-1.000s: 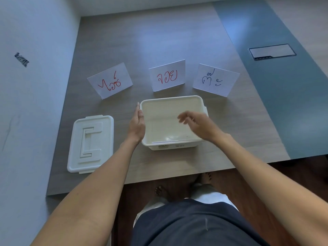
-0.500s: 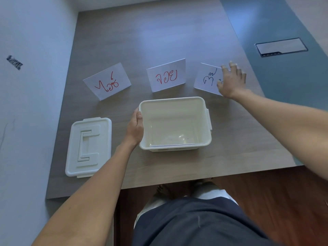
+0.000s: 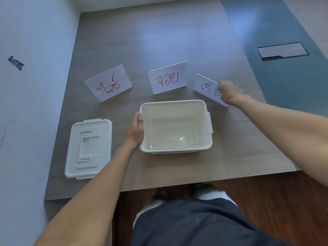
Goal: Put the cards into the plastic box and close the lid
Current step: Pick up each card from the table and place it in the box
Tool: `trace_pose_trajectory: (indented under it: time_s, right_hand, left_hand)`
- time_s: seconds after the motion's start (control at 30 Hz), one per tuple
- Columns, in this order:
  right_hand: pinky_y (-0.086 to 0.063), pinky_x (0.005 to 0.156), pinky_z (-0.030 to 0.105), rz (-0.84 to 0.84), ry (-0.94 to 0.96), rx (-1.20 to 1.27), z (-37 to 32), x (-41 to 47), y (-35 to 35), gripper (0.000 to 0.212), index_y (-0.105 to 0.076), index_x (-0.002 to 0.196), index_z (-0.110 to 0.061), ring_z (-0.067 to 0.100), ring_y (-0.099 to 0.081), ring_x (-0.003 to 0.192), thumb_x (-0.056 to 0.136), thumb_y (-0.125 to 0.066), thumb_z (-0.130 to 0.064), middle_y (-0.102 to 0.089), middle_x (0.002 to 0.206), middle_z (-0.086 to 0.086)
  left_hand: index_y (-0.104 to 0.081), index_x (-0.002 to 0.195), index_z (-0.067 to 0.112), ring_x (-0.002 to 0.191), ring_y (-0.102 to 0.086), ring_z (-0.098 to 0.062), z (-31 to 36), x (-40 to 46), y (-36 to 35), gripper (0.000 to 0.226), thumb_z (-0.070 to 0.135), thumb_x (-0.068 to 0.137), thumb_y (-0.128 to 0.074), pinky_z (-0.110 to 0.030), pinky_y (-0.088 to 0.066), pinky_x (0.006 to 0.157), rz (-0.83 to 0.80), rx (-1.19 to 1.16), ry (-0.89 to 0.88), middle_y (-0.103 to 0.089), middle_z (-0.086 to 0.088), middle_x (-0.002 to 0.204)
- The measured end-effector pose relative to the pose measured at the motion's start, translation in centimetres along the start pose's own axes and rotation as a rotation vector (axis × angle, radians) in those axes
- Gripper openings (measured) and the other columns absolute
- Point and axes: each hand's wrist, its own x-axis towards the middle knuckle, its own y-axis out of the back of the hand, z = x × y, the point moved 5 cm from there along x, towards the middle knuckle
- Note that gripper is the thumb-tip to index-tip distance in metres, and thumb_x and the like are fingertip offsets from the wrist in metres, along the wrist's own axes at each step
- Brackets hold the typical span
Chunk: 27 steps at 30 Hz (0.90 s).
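Rightward, hands (image 3: 229, 92) pinching card (image 3: 204, 87) edge beside box (image 3: 175, 103).

A: Tally on your bench (image 3: 177, 41)?
B: Three cards: two in red ink, left card (image 3: 108, 82) and middle card (image 3: 167, 77); one in dark ink, right card (image 3: 205, 87).
A: Containers?
B: One plastic box (image 3: 175, 103), one lid (image 3: 88, 148) beside it.
A: Your hands?
B: Two: left hand (image 3: 136, 129), right hand (image 3: 229, 93). Also one flap panel (image 3: 282, 51) set in the bench top.
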Motion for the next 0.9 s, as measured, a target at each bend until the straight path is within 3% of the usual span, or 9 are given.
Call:
trace_pose_trajectory:
  time_s: [0.13, 0.2, 0.37, 0.5, 0.73, 0.9]
  right_hand:
    - [-0.048, 0.078, 0.044, 0.17, 0.011, 0.112, -1.3, -1.3, 2.4, 0.027, -0.054, 0.112, -0.006, 0.047, -0.061, 0.1, 0.089, -0.044, 0.004, -0.064, 0.115, 0.024]
    - [-0.053, 0.079, 0.05, 0.275, 0.032, 0.212, -2.2, -2.4, 4.2, 0.028, -0.053, 0.116, -0.008, 0.047, -0.063, 0.097, 0.09, -0.045, 0.002, -0.068, 0.111, 0.024]
    - [-0.051, 0.075, 0.044, 0.457, 0.154, 0.34, -5.6, -6.3, 8.0, 0.03, -0.056, 0.124, -0.012, 0.043, -0.065, 0.095, 0.095, -0.049, -0.008, -0.072, 0.105, 0.019]
    - [-0.047, 0.065, 0.034, 0.45, 0.245, 0.337, -8.4, -9.0, 9.2, 0.029, -0.059, 0.123, -0.012, 0.041, -0.066, 0.09, 0.096, -0.049, -0.015, -0.072, 0.103, 0.02]
    - [-0.056, 0.076, 0.046, 0.403, 0.426, 0.292, -12.0, -12.9, 7.5, 0.025, -0.063, 0.116, -0.018, 0.038, -0.069, 0.094, 0.092, -0.055, -0.018, -0.074, 0.111, 0.008]
    - [-0.057, 0.073, 0.048, 0.316, 0.498, 0.345, -13.0, -14.4, 4.4, 0.019, -0.066, 0.109, -0.016, 0.036, -0.071, 0.091, 0.092, -0.058, -0.018, -0.076, 0.105, 0.007]
  left_hand:
    - [-0.05, 0.106, 0.015, 0.076, -0.049, -0.002, 0.1, -0.1, 0.1, 0.031, 0.03, 0.11, -0.023, -0.021, -0.037, 0.069, -0.001, -0.004, -0.012, -0.052, 0.01, 0.082]
    - [-0.051, 0.107, 0.013, 0.076, -0.049, -0.004, 0.0, 0.0, 0.1, 0.033, 0.03, 0.109, -0.023, -0.025, -0.038, 0.071, 0.002, -0.018, -0.018, -0.052, 0.01, 0.082]
    - [-0.052, 0.107, 0.015, 0.079, -0.051, -0.003, -0.2, 0.0, 0.1, 0.032, 0.03, 0.109, -0.024, -0.025, -0.039, 0.071, -0.002, -0.047, -0.02, -0.054, 0.009, 0.085]
    - [-0.05, 0.103, 0.016, 0.078, -0.05, -0.002, -0.1, 0.1, 0.1, 0.03, 0.029, 0.109, -0.024, -0.023, -0.039, 0.071, -0.011, -0.058, -0.033, -0.053, 0.01, 0.083]
    - [-0.048, 0.099, 0.017, 0.076, -0.05, -0.004, 0.0, 0.1, 0.1, 0.03, 0.031, 0.109, -0.023, -0.029, -0.039, 0.07, -0.01, -0.053, -0.028, -0.052, 0.009, 0.081]
    - [-0.05, 0.1, 0.015, 0.078, -0.051, -0.005, 0.2, 0.1, 0.1, 0.032, 0.031, 0.109, -0.023, -0.028, -0.04, 0.072, -0.009, -0.08, -0.027, -0.053, 0.008, 0.084]
